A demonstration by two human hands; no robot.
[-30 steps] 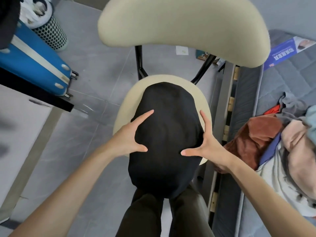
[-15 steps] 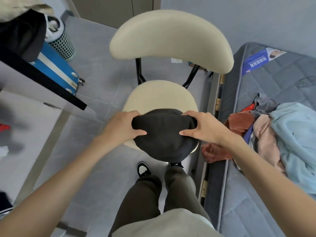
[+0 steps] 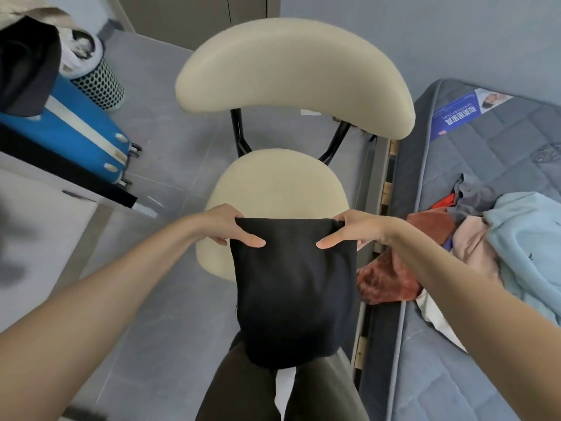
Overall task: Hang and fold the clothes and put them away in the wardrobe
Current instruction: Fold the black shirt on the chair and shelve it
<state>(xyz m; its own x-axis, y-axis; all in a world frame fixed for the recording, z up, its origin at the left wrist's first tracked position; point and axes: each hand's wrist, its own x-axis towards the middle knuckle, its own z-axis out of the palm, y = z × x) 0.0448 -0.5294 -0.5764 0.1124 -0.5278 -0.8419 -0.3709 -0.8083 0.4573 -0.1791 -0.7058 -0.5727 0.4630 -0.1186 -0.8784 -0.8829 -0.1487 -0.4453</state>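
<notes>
A folded black garment (image 3: 293,287) hangs in the air in front of the cream chair seat (image 3: 279,183), lifted clear of it. My left hand (image 3: 226,227) pinches its upper left corner and my right hand (image 3: 349,230) pinches its upper right corner, thumbs on the near side. The cloth drops down over my legs. A heap of unfolded clothes (image 3: 473,238), rust, pink, grey and light blue, lies on the mattress to the right.
The chair's curved cream backrest (image 3: 291,77) stands straight ahead. A grey mattress (image 3: 498,141) on a slatted frame runs along the right. To the left are a white desk edge (image 3: 60,180), a blue suitcase (image 3: 76,129) and a mesh bin (image 3: 97,83).
The black garment lay flat on the seat under my palms, was folded toward me, and is now lifted off the seat by its two upper corners.
</notes>
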